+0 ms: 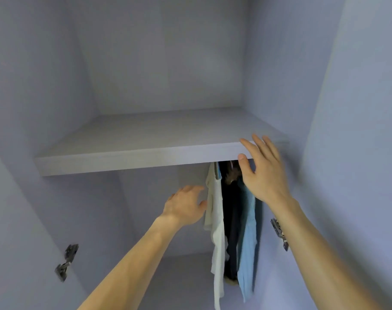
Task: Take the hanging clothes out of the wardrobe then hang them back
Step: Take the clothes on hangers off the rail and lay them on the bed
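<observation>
- The left hand (pixel 186 204) has a released grip: fingers loosely curved and holding nothing, fingertips and thumb right at the left edge of the white garment (pixel 216 220). Whether they actually touch the cloth cannot be told.
- The right hand (pixel 263 175) is up higher with its grip released too, fingers (pixel 249 144) spread and nothing in them. It is blurred, and it sits in front of the shelf's front edge and the tops of the hanging clothes.
- The clothes hang in a tight bunch just under the shelf (pixel 145 153), toward the right side of the wardrobe (pixel 163 63).
- The white garment is on the left of the bunch. A dark garment (pixel 232 220) hangs in the middle, pressed against it.
- A light blue garment (pixel 247 242) hangs on the right, its upper part hidden behind the right hand and wrist.
- What the clothes hang from is hidden under the shelf.
- Both bare forearms reach in from the bottom of the view, the left one rising towards the white garment and the right one passing just beside the light blue garment.
- Further out, a metal hinge (pixel 66 261) sits low on the left wall of the wardrobe.
- A second hinge (pixel 279 233) sits on the right wall, partly covered by the right forearm.
</observation>
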`<action>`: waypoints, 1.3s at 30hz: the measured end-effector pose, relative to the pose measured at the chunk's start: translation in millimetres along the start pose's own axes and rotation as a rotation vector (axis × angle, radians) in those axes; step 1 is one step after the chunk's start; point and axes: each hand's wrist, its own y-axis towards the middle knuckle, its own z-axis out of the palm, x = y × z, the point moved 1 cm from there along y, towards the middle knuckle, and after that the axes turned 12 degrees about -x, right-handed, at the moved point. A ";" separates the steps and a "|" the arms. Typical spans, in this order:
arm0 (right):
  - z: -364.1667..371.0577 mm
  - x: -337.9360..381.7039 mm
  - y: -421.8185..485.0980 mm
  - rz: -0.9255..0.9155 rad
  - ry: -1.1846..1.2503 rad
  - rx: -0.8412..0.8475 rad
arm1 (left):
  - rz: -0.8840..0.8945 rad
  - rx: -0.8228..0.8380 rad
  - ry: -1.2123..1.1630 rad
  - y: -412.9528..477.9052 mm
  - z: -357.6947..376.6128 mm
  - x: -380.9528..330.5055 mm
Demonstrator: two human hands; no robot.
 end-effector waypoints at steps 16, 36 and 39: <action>123.7 -82.8 51.3 -0.190 -0.232 -0.512 | -0.332 0.156 -0.187 164.8 140.9 -26.5; 114.9 -76.9 48.0 -0.145 -0.269 -0.342 | -0.383 -0.309 -0.570 146.6 98.8 -14.8; 107.5 -63.4 39.9 -0.069 -0.254 -0.312 | -0.353 -0.271 -0.506 127.5 92.7 8.4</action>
